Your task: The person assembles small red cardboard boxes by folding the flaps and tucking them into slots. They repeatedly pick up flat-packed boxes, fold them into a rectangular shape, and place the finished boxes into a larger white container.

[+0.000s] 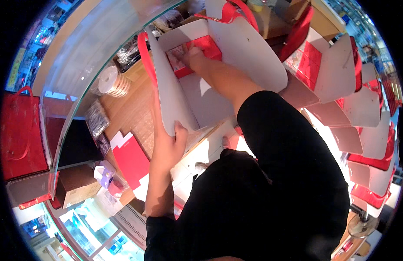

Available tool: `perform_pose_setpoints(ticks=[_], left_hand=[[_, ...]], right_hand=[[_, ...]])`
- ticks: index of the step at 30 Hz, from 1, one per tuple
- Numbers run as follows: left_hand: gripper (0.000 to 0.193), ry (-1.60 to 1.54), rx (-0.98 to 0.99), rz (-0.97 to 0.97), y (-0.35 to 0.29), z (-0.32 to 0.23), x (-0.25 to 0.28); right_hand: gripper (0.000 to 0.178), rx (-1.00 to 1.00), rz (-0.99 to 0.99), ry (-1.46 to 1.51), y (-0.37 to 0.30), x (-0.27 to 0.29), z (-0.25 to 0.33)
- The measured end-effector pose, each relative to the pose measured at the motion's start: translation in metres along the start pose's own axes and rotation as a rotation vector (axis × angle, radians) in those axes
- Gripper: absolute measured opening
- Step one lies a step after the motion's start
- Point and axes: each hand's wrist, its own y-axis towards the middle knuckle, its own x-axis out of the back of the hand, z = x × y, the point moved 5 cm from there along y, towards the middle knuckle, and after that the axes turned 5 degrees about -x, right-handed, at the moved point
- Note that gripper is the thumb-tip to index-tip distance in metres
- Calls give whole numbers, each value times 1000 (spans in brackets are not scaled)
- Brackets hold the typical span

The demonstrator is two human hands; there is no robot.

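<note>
A large gift bag (pixel 240 48), white inside with red strap handles, stands open in front of me. My left hand (pixel 170 141) pinches the near corner of its left wall, the thumb on the inside. Reaching down into the bag, my right hand (pixel 192 57) grips a red box (pixel 208 47) at the far end. The box has a pale, shiny patterned panel on its left part, which my fingers partly cover. Below it the white inner face of the bag shows.
Several similar bags (pixel 340 74) stand in a row on the right, one with a red box inside. A curved glass panel (pixel 86 82) rises on the left, near a stacked roll (pixel 109 80). A red flat card (pixel 131 160) lies on the wooden table (pixel 138 104). A brown carton (pixel 77 185) sits lower left.
</note>
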Motion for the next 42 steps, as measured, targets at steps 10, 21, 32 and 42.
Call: perform_pose_setpoints(ticks=[10, 21, 32, 42], left_hand=[[69, -7, 203, 74, -8, 25, 12], [74, -40, -98, -111, -5, 14, 40], [18, 215, 610, -348, -293, 144, 103], [15, 99, 598, -587, -349, 137, 109]], right_hand=[[83, 25, -63, 118, 23, -34, -23], [53, -257, -641, 1126, -121, 98, -46], [64, 227, 201, 1312, -245, -38, 275], [43, 141, 528, 1263, -158, -109, 360]])
